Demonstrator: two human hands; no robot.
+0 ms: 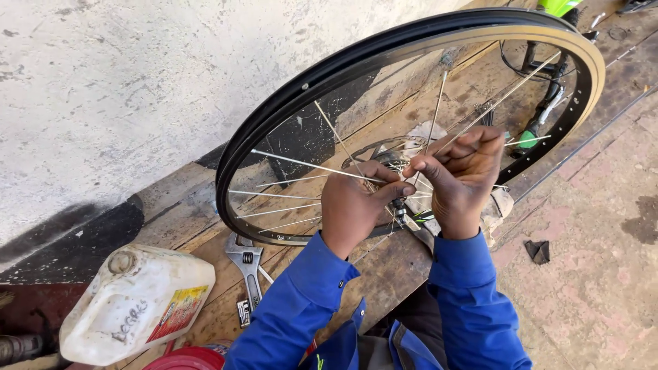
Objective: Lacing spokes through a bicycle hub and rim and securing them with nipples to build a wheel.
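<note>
Scanning from the lower left of the frame, I see a white jug [137,305] lying on its side on the wooden boards [199,219], with a red lid or bowl [188,359] just beside it at the bottom edge. Right of the jug a wrench [247,268] lies flat on the boards, its head just under the black rim [343,65] of the wheel, which stands tilted against the pale wall [137,82] and fills the centre and upper right. My left hand [353,205], blue sleeve behind it, sits at the middle of the frame inside the wheel, fingers curled close around a thin spoke [308,164] near the hub [394,157]; I cannot tell exactly how much it grips. My right hand [462,178] is just beside it, touching it at the fingertips, pinched narrow on the spoke ends at the hub. Behind the rim in the upper right stands a bike part with a green piece [528,139]. On the reddish floor at right lies a small dark scrap [538,251], well apart from the hands.
</note>
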